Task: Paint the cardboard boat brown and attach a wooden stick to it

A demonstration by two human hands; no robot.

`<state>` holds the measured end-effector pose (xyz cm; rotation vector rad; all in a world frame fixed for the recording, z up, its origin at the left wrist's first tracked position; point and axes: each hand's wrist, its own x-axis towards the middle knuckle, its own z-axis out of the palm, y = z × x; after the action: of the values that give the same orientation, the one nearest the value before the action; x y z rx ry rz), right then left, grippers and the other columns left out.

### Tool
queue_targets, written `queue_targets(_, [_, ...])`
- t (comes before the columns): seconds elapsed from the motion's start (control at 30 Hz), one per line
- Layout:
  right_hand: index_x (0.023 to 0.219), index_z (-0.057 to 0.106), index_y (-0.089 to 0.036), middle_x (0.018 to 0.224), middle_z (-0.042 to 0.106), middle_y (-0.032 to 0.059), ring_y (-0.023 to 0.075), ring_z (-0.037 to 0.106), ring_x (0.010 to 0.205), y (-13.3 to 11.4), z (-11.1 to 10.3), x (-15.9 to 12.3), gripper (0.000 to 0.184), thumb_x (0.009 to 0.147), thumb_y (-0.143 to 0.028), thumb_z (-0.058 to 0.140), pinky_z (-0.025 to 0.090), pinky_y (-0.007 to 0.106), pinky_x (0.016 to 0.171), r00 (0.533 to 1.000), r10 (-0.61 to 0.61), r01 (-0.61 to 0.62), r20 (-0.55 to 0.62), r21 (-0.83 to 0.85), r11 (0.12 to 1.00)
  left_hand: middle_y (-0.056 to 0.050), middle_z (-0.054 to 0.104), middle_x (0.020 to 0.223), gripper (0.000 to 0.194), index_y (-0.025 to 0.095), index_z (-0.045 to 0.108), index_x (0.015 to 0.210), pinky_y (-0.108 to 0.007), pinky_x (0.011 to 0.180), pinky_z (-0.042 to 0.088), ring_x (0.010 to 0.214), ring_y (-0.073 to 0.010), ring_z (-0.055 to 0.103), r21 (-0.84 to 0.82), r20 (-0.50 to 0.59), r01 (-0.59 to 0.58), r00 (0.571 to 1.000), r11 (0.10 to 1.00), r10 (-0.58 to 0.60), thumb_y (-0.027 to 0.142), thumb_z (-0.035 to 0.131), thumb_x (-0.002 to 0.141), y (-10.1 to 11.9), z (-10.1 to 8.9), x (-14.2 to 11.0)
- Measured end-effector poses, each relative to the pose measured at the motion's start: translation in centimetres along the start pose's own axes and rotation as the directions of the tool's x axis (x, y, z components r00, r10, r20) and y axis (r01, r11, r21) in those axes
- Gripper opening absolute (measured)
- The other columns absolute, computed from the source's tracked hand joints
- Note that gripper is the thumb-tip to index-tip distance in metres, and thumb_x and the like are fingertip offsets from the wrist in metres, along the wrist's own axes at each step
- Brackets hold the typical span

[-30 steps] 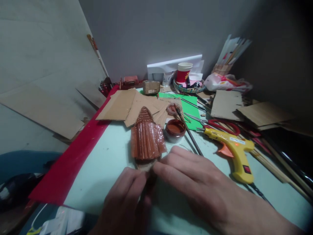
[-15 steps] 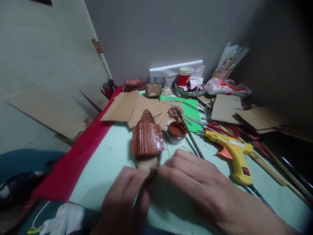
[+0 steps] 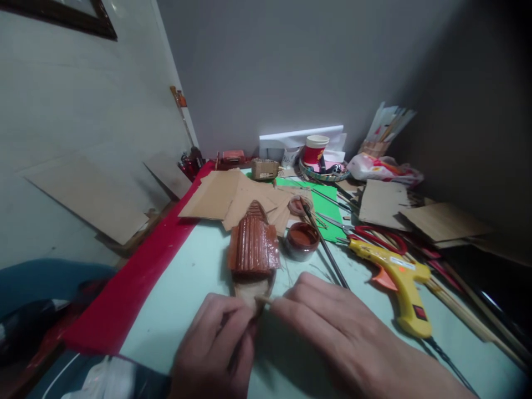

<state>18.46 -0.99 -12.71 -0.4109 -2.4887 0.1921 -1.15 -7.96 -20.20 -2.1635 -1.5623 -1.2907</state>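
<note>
A small model boat (image 3: 255, 244) with a glossy brown ribbed roof lies lengthwise on the pale green table covering, its bare tan deck towards me. My left hand (image 3: 216, 338) is closed around the boat's near end, which its fingers hide in part. My right hand (image 3: 328, 327) is closed in a pinch on a thin tan stick (image 3: 262, 300), whose tip touches or hovers just over the near deck; I cannot tell which. Just beyond the right hand stands an open jar of brown paint (image 3: 302, 242). A dark-handled paintbrush (image 3: 326, 249) leans past the jar.
To the right lie a yellow glue gun (image 3: 394, 271) with its cord and red-handled scissors (image 3: 386, 237). Cardboard sheets (image 3: 211, 194) and a green sheet (image 3: 332, 194) lie behind the boat. A red cup (image 3: 315, 149) stands at the back. Red cloth (image 3: 137, 277) edges the left side.
The view has tilted up, so everything sits lower. The thin stick between my right fingers shows more clearly at the deck. Both hands stay at the boat's near end.
</note>
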Motion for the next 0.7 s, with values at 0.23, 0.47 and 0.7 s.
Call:
queue_targets(0.23, [0.122,0.056,-0.011,0.102,0.068,0.01,0.0197,0.064,0.096,-0.2,0.2,0.0,0.04,0.112,-0.018,0.018,0.051,0.027,0.078,0.998,0.068,-0.067,0.014,-0.033,0.997,-0.009,0.06,0.098,0.024,0.012,0.065,0.103,-0.029,0.074,0.052,0.086,-0.0168,0.056,0.023,-0.003,-0.083,0.997,0.996,0.083,-0.003,0.062,0.085,-0.8,-0.1,0.0])
queue_targets(0.47, [0.124,0.049,-0.014,0.096,0.061,0.0045,0.0174,0.06,0.086,0.3,1.2,0.0,0.026,0.105,-0.009,0.033,0.05,0.026,0.073,0.991,0.136,-0.136,0.004,0.072,0.988,-0.004,0.054,0.087,0.024,0.015,0.066,0.103,-0.028,0.069,0.046,0.079,-0.0143,0.051,0.022,-0.017,0.031,0.999,0.999,-0.031,-0.003,0.061,0.086,-0.4,0.2,-0.5])
queue_targets(0.7, [0.124,0.054,-0.015,0.096,0.056,0.0037,0.0175,0.052,0.087,0.4,1.2,-0.1,0.031,0.099,-0.006,0.038,0.047,0.024,0.074,0.978,0.157,-0.181,0.135,0.185,0.966,-0.002,0.051,0.081,0.02,0.019,0.064,0.098,-0.028,0.066,0.043,0.073,-0.0145,0.049,0.066,0.034,0.083,0.996,0.994,-0.085,0.002,0.056,0.091,-0.2,0.1,-0.3])
